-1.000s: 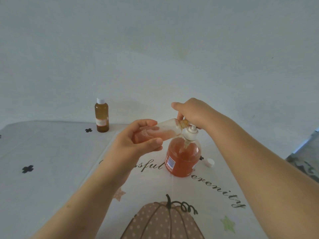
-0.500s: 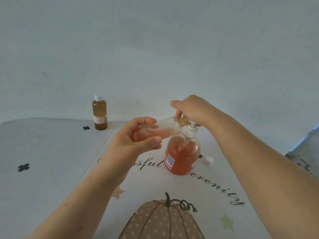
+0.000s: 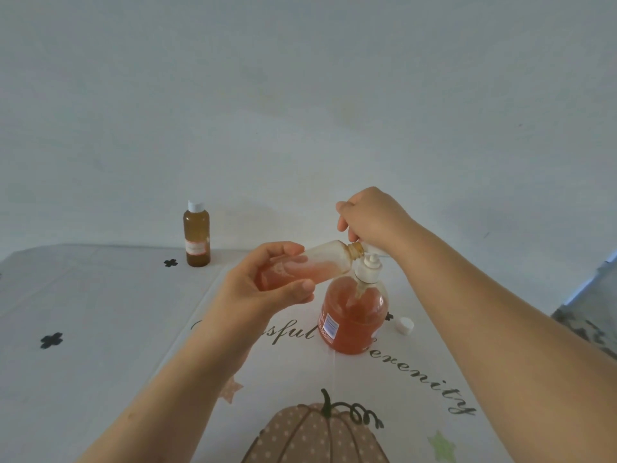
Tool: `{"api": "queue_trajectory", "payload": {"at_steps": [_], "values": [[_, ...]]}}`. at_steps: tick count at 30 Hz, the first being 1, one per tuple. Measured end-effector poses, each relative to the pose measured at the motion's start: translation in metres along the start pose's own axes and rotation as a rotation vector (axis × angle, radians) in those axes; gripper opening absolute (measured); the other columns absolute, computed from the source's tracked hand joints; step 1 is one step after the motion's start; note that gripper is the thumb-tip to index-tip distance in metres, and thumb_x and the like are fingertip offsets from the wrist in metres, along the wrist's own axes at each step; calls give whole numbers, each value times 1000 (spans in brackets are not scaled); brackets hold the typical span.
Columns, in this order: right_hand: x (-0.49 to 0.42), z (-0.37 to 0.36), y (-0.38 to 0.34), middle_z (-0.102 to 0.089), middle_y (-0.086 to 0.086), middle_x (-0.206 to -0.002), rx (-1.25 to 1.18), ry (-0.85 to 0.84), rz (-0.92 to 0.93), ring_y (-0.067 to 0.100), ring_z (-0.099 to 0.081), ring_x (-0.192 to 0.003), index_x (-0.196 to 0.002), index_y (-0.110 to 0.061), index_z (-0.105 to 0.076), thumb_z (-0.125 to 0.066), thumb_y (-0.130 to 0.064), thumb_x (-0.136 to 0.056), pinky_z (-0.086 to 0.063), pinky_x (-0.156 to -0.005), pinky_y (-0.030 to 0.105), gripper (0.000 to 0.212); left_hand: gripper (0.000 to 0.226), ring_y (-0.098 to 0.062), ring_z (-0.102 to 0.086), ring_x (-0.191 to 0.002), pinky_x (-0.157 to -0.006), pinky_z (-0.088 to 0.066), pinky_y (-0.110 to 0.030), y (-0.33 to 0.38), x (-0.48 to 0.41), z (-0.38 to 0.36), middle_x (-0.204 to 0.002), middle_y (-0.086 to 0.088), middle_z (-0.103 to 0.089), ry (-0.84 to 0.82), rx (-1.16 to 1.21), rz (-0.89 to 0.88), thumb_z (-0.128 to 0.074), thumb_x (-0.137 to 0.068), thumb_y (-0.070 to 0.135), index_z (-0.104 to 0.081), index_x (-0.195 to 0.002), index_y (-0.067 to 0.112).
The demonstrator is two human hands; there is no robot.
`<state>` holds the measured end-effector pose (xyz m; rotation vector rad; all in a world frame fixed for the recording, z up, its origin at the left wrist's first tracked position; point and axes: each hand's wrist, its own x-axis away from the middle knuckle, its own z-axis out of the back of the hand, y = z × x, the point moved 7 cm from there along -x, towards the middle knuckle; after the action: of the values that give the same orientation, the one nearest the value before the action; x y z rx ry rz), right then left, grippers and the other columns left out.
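A round pump bottle (image 3: pixel 354 315) of orange liquid stands on the table in the middle. My right hand (image 3: pixel 370 217) is curled over its white pump head (image 3: pixel 369 269), gripping the top. My left hand (image 3: pixel 267 285) grips a small clear bottle (image 3: pixel 314 267) that lies nearly on its side, partly filled with orange liquid. Its open neck sits right at the pump's spout, under my right hand. The spout's tip is hidden by my fingers.
A small white cap (image 3: pixel 405 325) lies on the tablecloth right of the pump bottle. A brown bottle with a white cap (image 3: pixel 196 238) stands at the back left by the wall. The table's cloth (image 3: pixel 83 329) carries a pumpkin print and lettering. The table's right edge drops off at far right.
The pump head has risen a little under my right hand. The small bottle stays at the spout. The view has shifted slightly.
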<state>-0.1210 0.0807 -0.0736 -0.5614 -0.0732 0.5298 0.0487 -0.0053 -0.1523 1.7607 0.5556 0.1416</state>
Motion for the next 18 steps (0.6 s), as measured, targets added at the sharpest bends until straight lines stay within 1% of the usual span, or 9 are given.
{"api": "queue_trajectory", "payload": {"at_steps": [2,4,6,10,14,18], "values": [[-3,-1,4,-71,7,-76,8,14,-22,25,-64,-69,-87,-6,-72,-45,-24,-96,-52,-78,35,33,45,-30,-71,-88,-82,-57,-37,0,0,-1,-100,-6,-73,-8,-6,3,-76,-65,7,-64,-108,13],[-8,-4,8,-72,10,-82,51,31,-41,28,-67,-77,-90,-6,-71,-44,-26,-96,-52,-78,35,34,46,-26,-71,-88,-79,-58,-33,0,1,-3,-98,-4,-74,-12,-5,6,-75,-65,7,-63,-109,12],[-11,-9,11,-72,11,-85,99,40,-51,30,-68,-81,-91,-6,-69,-42,-25,-95,-52,-78,36,34,46,-26,-71,-88,-80,-58,-34,-1,0,0,-98,-4,-74,5,-10,11,-76,-63,7,-64,-107,12],[-14,-18,18,-71,11,-87,132,34,-82,30,-65,-81,-91,-7,-69,-41,-21,-94,-49,-76,35,31,44,-26,-71,-85,-82,-57,-35,-5,-1,4,-96,-3,-73,28,-28,35,-77,-65,4,-66,-106,14],[-13,-18,19,-71,11,-87,117,40,-97,30,-66,-83,-91,-7,-69,-42,-19,-93,-51,-79,35,30,42,-28,-71,-85,-87,-56,-39,-6,0,5,-100,0,-73,40,-55,48,-76,-69,0,-65,-107,15],[-13,-14,17,-73,14,-90,78,33,-92,28,-66,-76,-95,-5,-70,-42,-23,-93,-52,-80,36,34,41,-29,-72,-84,-83,-57,-35,-1,2,4,-102,-2,-73,44,-55,42,-76,-71,-1,-65,-107,15]]}}
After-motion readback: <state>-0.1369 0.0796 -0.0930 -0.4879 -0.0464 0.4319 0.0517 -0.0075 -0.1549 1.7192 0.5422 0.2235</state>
